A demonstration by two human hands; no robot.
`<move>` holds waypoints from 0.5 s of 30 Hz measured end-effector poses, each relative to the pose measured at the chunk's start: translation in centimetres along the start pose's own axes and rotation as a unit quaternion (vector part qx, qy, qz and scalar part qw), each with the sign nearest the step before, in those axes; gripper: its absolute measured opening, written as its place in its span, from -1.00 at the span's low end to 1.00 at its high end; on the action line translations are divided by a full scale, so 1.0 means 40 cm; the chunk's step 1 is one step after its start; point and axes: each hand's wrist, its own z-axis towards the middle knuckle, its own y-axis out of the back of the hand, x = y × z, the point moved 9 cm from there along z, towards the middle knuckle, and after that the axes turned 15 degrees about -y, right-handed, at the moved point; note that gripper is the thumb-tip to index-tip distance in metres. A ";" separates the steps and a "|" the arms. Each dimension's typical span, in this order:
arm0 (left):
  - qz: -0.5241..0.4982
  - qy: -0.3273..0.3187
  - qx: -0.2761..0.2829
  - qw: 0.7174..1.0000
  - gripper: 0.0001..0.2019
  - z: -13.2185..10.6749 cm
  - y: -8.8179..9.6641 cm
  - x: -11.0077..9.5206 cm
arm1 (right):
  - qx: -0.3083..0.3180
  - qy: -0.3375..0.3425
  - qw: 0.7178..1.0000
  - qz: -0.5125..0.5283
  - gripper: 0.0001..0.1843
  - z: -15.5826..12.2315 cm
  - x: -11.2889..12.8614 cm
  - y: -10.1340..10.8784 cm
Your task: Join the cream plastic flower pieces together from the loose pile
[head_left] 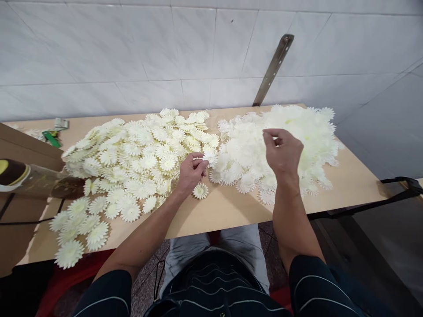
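Observation:
Between the thumb and fingers of my left hand (193,172) is a small white artificial flower (210,157), held near the middle of the table. A single loose flower (200,191) lies on the wood just below that hand. My right hand (283,149) is raised over the right-hand pile of white petal layers (244,149), its thumb and index finger pinched together. Whatever that pinch may hold is too small to make out. To the left of my left hand spreads a large pile of cream-white flowers (142,149).
The light wooden table (224,211) stands against a tiled wall (198,48). A metal bracket (273,70) rises at the back. On the left are a brown cardboard box (29,147), a roll of tape (13,174) and a green object (52,138). A black strap (401,180) sits at the right end.

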 end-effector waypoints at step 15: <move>0.209 -0.241 -0.038 0.947 -0.83 -0.012 0.036 -0.086 | 0.467 -0.126 0.865 0.132 -0.30 -0.242 0.108 -0.377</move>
